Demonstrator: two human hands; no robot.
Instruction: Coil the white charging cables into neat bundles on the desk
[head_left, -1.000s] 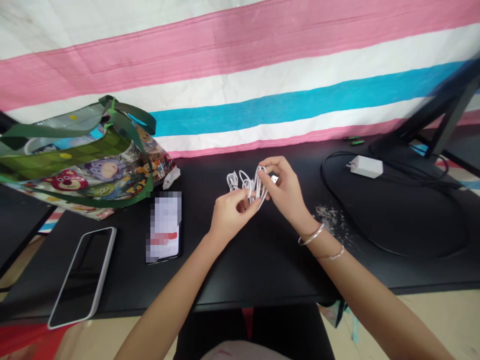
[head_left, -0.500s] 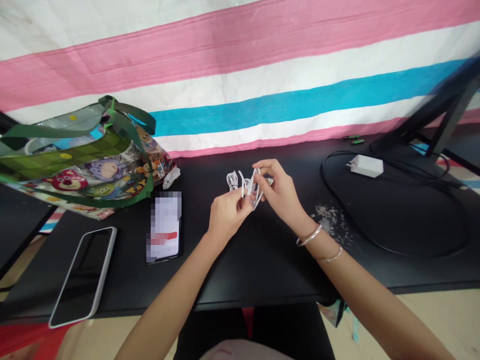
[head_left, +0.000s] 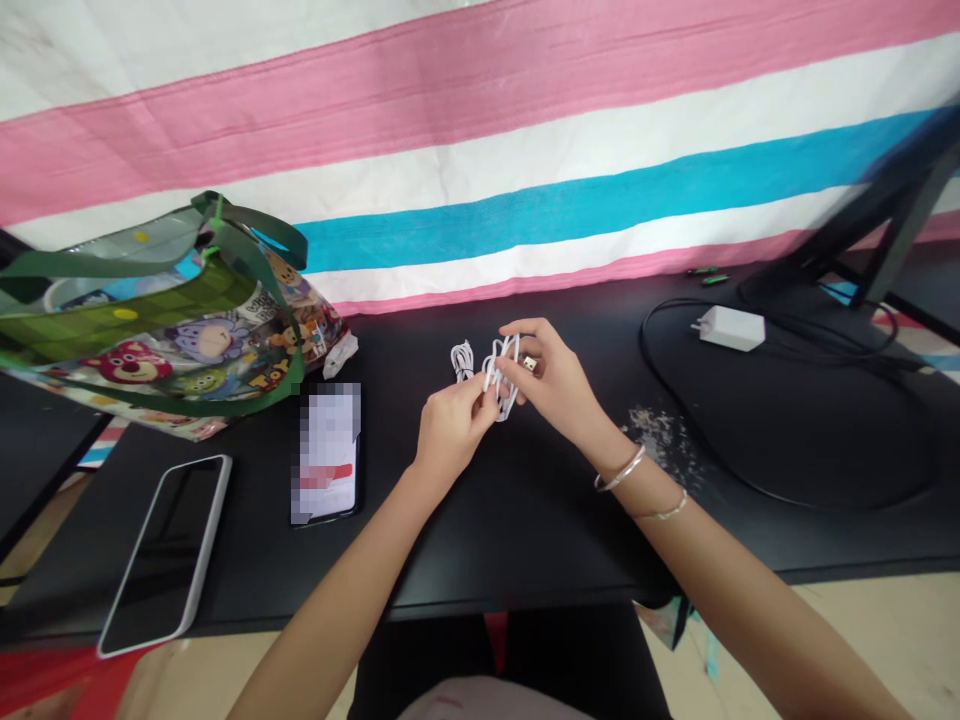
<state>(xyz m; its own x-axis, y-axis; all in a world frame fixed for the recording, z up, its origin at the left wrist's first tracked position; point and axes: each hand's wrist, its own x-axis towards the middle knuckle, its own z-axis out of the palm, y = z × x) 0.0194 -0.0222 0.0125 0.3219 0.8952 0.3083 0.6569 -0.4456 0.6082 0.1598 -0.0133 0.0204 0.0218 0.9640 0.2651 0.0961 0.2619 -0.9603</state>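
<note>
A white USB cable, looped into a loose coil, is held up over the black table between both hands. My left hand pinches the lower left of the coil between thumb and fingers. On the other side my right hand grips the loops, its thumb across the front. The metal USB plug pokes out beside the right fingers. Just behind the left hand lies a second white cable bundle, bound with a dark tie; its lower part is hidden.
Two phones, one lit and one dark, lie at left by a cartoon-print bag. Right of my hands are a white charger, a long black cable and scattered pale crumbs. A striped sheet hangs behind.
The coil has turned and shifted slightly in my fingers, and the metal USB plug now shows more clearly by the right hand. Both hands stay in nearly the same place.
</note>
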